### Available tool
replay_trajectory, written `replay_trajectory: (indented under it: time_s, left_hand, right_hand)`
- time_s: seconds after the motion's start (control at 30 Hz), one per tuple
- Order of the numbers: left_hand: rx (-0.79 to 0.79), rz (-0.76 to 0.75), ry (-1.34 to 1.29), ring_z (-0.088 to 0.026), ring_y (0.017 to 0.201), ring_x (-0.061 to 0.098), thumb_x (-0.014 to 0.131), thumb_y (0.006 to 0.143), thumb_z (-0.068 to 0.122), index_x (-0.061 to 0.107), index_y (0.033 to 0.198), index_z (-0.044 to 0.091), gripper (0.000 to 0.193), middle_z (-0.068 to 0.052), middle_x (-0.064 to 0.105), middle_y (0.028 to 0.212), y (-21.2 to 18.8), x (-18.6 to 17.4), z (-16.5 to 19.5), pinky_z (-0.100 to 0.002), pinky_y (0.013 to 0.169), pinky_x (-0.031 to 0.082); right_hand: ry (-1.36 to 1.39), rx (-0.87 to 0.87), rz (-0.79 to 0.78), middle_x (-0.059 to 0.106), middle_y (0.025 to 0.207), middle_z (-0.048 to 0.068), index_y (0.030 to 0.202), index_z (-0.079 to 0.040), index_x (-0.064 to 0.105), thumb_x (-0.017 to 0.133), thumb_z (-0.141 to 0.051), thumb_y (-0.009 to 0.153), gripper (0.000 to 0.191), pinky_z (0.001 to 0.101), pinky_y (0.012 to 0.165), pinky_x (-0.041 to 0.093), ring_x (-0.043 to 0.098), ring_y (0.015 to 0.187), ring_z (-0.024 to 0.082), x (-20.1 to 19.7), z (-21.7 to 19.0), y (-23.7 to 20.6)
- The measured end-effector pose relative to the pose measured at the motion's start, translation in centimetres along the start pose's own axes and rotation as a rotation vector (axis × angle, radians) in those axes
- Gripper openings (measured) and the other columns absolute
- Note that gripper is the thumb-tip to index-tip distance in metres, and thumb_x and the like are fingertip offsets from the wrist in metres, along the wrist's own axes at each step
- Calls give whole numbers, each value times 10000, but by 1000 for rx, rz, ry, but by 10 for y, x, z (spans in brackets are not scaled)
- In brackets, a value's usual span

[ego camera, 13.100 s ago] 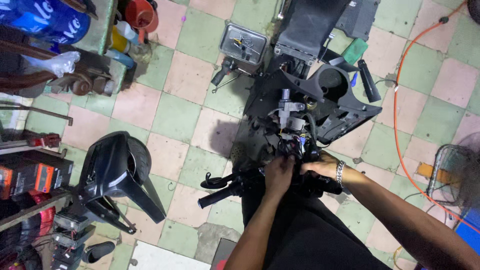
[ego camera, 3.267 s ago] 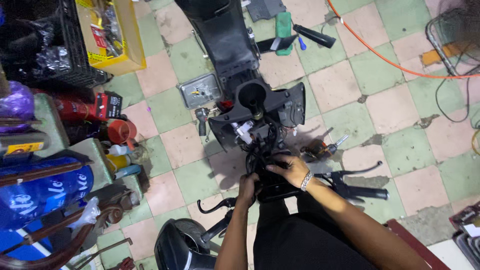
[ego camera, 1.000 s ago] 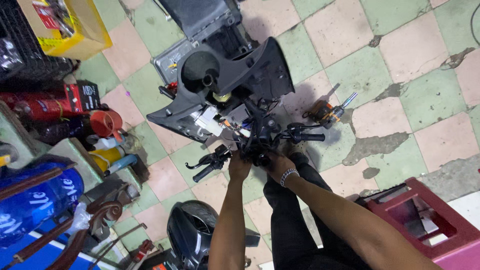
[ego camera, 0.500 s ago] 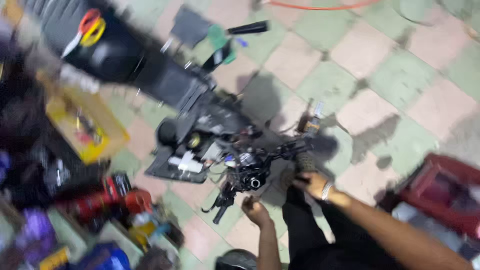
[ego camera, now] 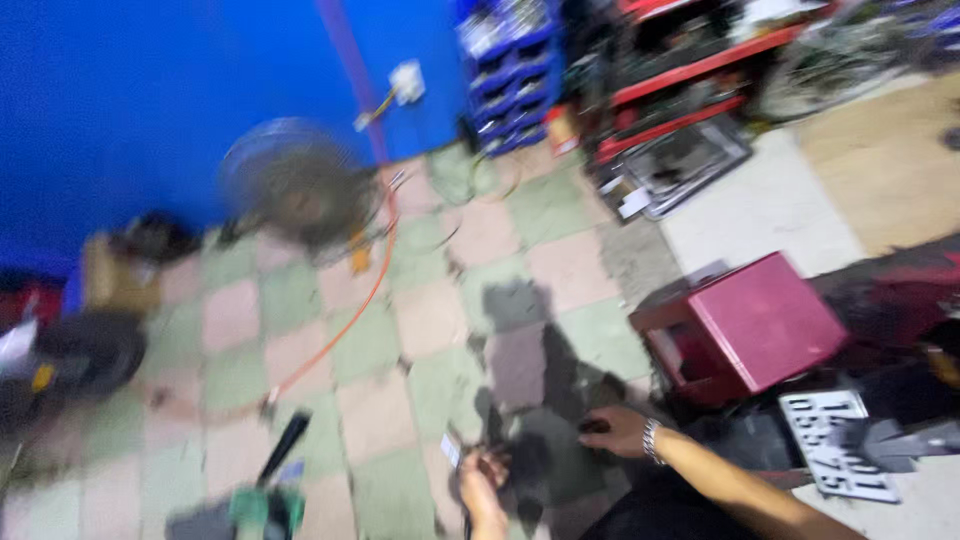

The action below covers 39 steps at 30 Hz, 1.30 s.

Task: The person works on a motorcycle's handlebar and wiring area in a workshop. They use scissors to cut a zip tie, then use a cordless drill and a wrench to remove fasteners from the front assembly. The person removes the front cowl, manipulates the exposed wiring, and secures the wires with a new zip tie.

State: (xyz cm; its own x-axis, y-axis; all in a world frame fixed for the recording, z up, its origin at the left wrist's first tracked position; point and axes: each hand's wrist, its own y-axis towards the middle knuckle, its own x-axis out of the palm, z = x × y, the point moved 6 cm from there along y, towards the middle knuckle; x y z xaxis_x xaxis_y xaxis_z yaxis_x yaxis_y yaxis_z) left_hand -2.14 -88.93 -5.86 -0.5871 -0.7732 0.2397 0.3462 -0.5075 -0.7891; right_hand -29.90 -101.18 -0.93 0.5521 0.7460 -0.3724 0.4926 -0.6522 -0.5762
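The view is heavily blurred. My left hand is at the bottom centre, its fingers curled around a dark part with a small white tag beside it. My right hand, with a metal bracelet on the wrist, rests low over the dark patch of floor, fingertips on a small dark piece. Blur hides whether it grips that piece. Both forearms come in from the bottom right.
A maroon box-like stool stands right of my hands, with a white number plate below it. A floor fan and an orange cable lie by the blue wall. Blue bins, red shelving and a black-and-green tool are around.
The view has swung sharply away from the scooter's black front panel and handlebar to the blue wall, fan and shelving. My hands stay low at the bottom, close together.
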Motion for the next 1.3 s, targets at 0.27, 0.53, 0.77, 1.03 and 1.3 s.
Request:
replay_trajectory:
  time_s: [0.27, 0.53, 0.77, 1.03, 1.3]
  left_hand:
    - [229, -318, 329, -222, 659, 673, 599, 927, 143, 696, 1010, -48, 229, -192, 758, 832, 84, 360, 68, -326, 599, 520]
    - [-32, -578, 738, -253, 673, 750, 659, 908, 93, 715, 995, -49, 176, -172, 764, 834, 143, 657, 2, -379, 595, 558]
    - [344, -1187, 772, -151, 798, 718, 647, 908, 127, 707, 977, 5, 152, -70, 755, 874, 65, 964, 40, -301, 720, 588]
    - [1073, -1330, 682, -119, 820, 723, 747, 912, 190, 725, 1012, 21, 198, -79, 779, 907, -159, 1369, 135, -278, 747, 568]
    - [2065, -814, 166, -324, 965, 709, 733, 894, 195, 713, 1078, 75, 220, -136, 737, 1036, -331, 1714, 243, -409, 860, 564]
  right_hand:
    - [584, 79, 281, 787, 982, 128, 1180, -45, 717, 714, -233, 888, 348, 352, 802, 619, 743, 848, 191, -263, 59, 39]
    - [723, 72, 544, 829, 934, 37, 1182, -55, 743, 753, -217, 880, 343, 297, 755, 615, 765, 800, 130, -461, 130, 111]
    - [988, 56, 802, 810, 928, 86, 1184, -28, 735, 740, -178, 885, 335, 326, 732, 558, 731, 812, 171, -630, 144, 105]
    - [920, -357, 982, 805, 1010, 86, 1167, -3, 707, 692, -118, 896, 295, 324, 853, 610, 765, 907, 167, -937, 120, 89]
    - [1076, -296, 864, 799, 1016, 134, 1167, 31, 712, 728, -85, 880, 311, 358, 858, 605, 763, 909, 213, -1128, 222, 79]
